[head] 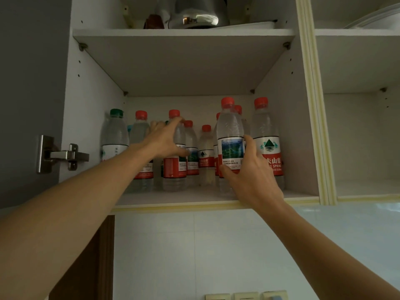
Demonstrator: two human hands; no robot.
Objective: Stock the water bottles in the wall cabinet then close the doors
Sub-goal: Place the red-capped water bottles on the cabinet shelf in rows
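Low in the frame both forearms reach up to the open wall cabinet. At centre right, the right hand wraps a red-capped water bottle at the front edge of the lower shelf; its label shows a green landscape. At centre left, the left hand curls round a second bottle. The far-right bottle reads "SPRING". More bottles crowd behind, with free room above their caps. A kettle sits on the upper shelf
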